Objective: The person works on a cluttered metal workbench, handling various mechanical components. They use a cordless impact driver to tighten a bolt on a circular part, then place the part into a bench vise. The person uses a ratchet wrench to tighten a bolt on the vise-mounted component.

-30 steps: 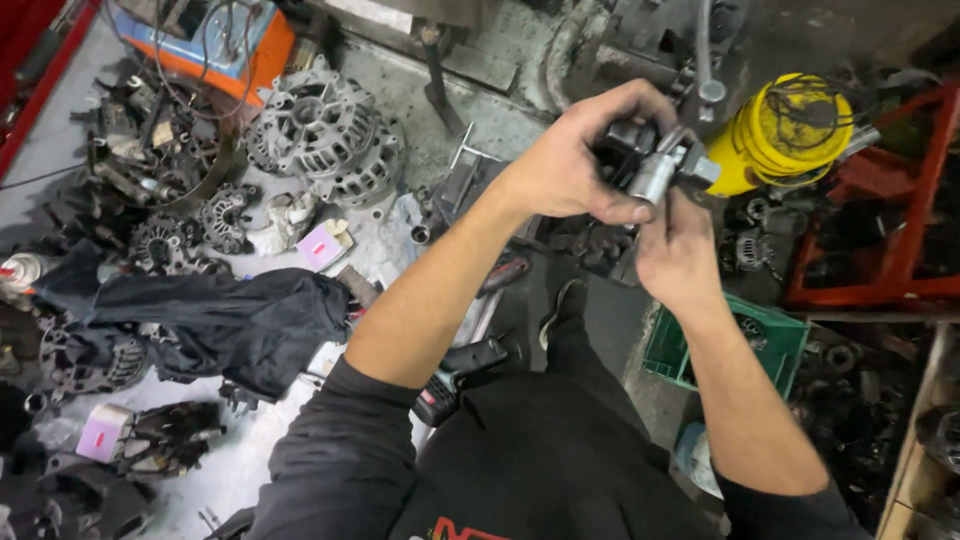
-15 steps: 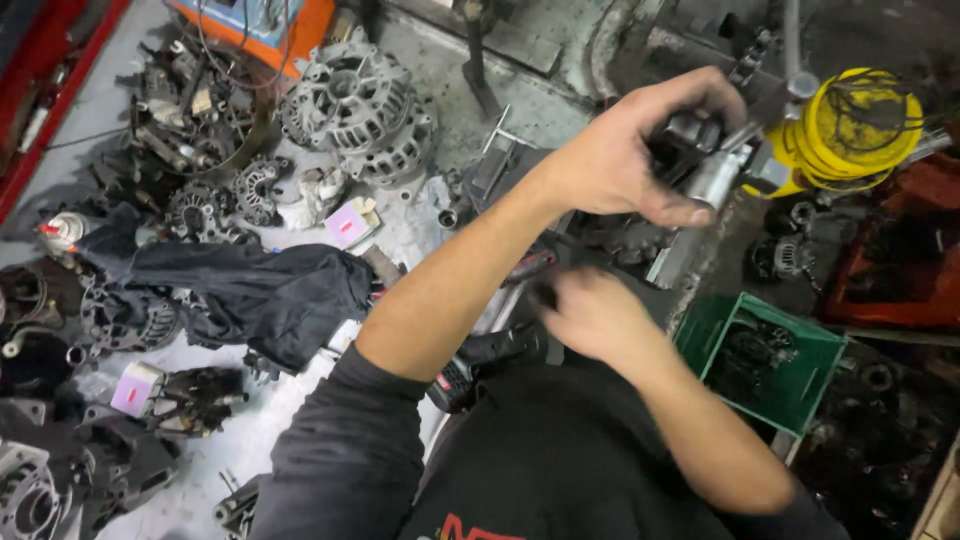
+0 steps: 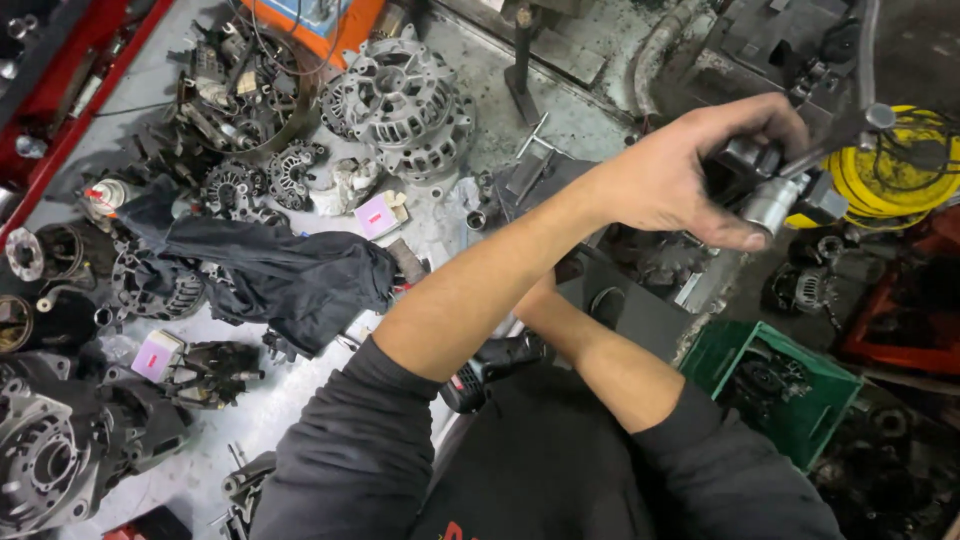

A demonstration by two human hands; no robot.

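Bright overhead light on the bench, dim right side, slight motion blur.

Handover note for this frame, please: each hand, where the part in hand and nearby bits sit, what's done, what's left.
Left hand: raised over the bench edge, clamped on a small metal motor part with a silver cylindrical end.
Right hand: hidden beneath the left forearm; only the right forearm shows, so its grip cannot be told.
Nearby: a black power tool lies close to the body, a dark cloth on the bench, a silver alternator housing further back, a green crate at floor level.
Done: the part is off the bench and in hand.
Left: cannot be judged from this view.
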